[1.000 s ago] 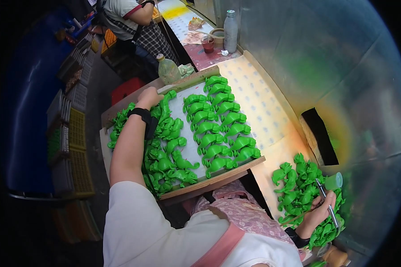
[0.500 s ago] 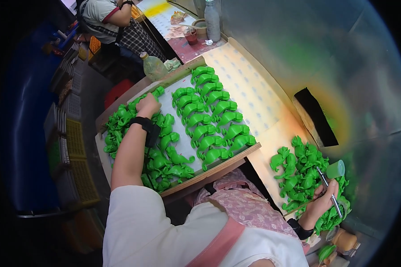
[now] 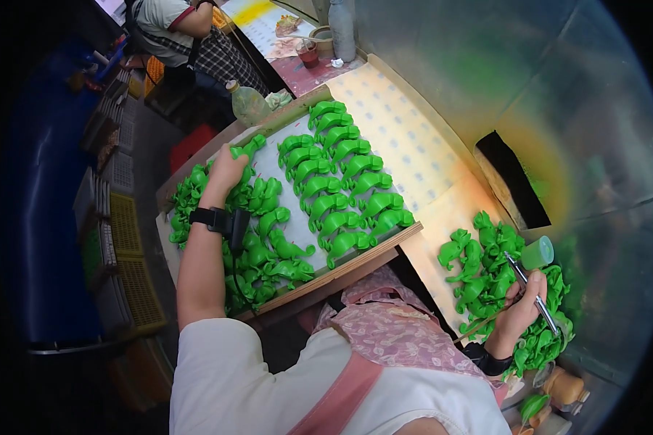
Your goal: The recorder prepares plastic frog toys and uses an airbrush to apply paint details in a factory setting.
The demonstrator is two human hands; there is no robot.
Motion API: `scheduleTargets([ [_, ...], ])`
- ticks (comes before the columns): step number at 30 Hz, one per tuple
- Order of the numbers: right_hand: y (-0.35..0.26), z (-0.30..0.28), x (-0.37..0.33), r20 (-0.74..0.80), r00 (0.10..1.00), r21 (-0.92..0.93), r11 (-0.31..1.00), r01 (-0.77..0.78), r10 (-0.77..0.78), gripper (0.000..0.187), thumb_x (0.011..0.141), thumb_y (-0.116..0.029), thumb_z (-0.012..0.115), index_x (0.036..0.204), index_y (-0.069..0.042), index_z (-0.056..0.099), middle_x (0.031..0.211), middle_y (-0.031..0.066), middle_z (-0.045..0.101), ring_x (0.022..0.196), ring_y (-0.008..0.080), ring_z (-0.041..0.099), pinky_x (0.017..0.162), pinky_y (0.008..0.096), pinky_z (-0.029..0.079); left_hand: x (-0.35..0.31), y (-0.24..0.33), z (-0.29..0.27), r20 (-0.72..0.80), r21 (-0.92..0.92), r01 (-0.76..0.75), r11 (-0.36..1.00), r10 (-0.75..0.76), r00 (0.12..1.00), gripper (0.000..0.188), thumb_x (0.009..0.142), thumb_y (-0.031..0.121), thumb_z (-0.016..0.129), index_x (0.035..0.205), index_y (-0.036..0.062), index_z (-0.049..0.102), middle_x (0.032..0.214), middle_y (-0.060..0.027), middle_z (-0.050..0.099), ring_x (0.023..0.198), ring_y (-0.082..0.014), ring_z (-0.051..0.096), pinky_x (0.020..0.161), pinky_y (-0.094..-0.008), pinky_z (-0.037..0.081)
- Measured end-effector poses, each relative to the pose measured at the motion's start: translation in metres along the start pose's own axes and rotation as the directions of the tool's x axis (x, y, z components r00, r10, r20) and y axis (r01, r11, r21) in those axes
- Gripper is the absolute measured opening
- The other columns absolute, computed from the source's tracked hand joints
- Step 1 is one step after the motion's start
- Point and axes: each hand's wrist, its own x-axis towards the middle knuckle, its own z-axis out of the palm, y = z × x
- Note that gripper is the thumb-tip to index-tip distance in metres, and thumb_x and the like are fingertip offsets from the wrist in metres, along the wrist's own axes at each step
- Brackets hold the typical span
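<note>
My left hand (image 3: 227,172) reaches over the wood-edged tray (image 3: 355,261), fingers curled down among a heap of glossy green animal-shaped figures (image 3: 257,250). A curved green figure (image 3: 251,145) lies against its fingertips; what sits between the fingers is hidden. To the right on the tray, more such figures (image 3: 319,185) stand in two neat columns. My right hand (image 3: 526,304) grips a silver airbrush (image 3: 533,297) with a translucent green cup (image 3: 537,254) at its upper end. Below and around that hand is another pile of green figures (image 3: 479,272).
A speckled, paint-tinted sheet (image 3: 392,130) covers the bench beyond the tray. A metal wall with a dark slot (image 3: 511,181) rises on the right. Bottles (image 3: 248,104) stand behind the tray. Another person (image 3: 196,43) works at the far left. Stacked yellow crates (image 3: 134,254) line the left.
My left hand has shifted left along the tray, uncovering more of the curved figure at the far edge. My right hand keeps its grip on the airbrush. The whole view has shifted slightly.
</note>
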Motion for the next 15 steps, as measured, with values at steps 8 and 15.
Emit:
scheduleTargets([
  [8, -0.005, 0.012, -0.001, 0.13, 0.985, 0.062, 0.991, -0.118, 0.11, 0.023, 0.086, -0.026, 0.044, 0.081, -0.004, 0.051, 0.05, -0.0008, 0.041, 0.041, 0.0042, 0.033, 0.037, 0.0176, 0.023, -0.077, 0.106, -0.015, 0.448, -0.882, 0.345, 0.32, 0.347, 0.824, 0.037, 0.081, 0.016, 0.053, 0.114, 0.0063, 0.042, 0.1, -0.004, 0.052, 0.086, -0.0133, 0.051, 0.072, -0.033, 0.043],
  [15, -0.017, 0.03, 0.001, 0.377, 0.905, 0.233, 0.926, -0.297, 0.195, 0.027, 0.086, -0.028, 0.048, 0.098, -0.004, 0.048, 0.065, 0.0009, 0.049, 0.054, 0.0051, 0.042, 0.046, 0.018, 0.033, -0.166, 0.217, 0.042, 0.567, -0.648, 0.751, 0.127, 0.739, 0.364, 0.035, 0.081, 0.016, 0.053, 0.111, 0.0038, 0.042, 0.1, -0.0068, 0.052, 0.089, -0.0168, 0.053, 0.075, -0.0303, 0.045],
])
